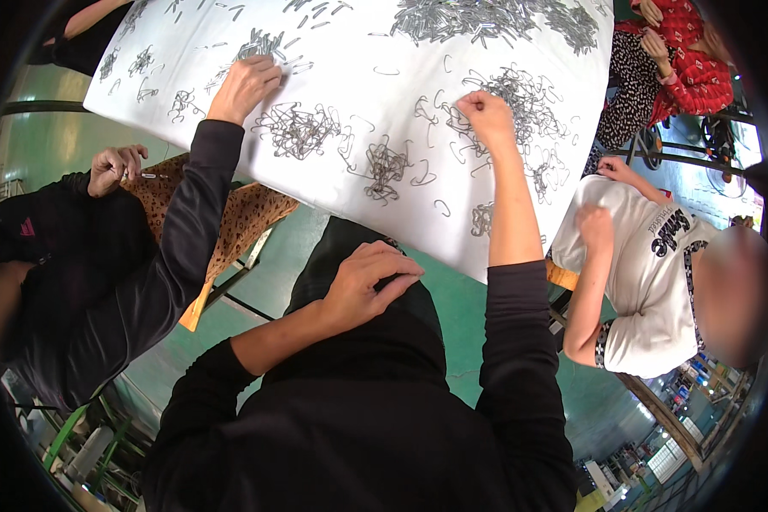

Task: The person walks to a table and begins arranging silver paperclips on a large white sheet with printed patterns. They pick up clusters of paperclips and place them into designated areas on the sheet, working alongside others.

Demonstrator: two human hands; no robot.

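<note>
My right hand [490,118] reaches over the white table, its fingertips pinched at the near-left edge of a pile of bent wire hooks [533,102]. Whatever lies between those fingertips is too small to make out. Above my lap, off the table's near edge, my left hand [369,286] is curled with thumb and fingers close together; anything in it is hidden. Smaller tangles of wire hooks [386,166] lie between my hands, and another heap of hooks [300,130] is farther left.
A large heap of narrow metal clips [461,19] covers the far side of the white tabletop [350,85]. At left, a co-worker's hand [249,85] touches a small clip pile; their other hand [119,168] holds a small metal piece. A co-worker in white [631,282] sits close at right.
</note>
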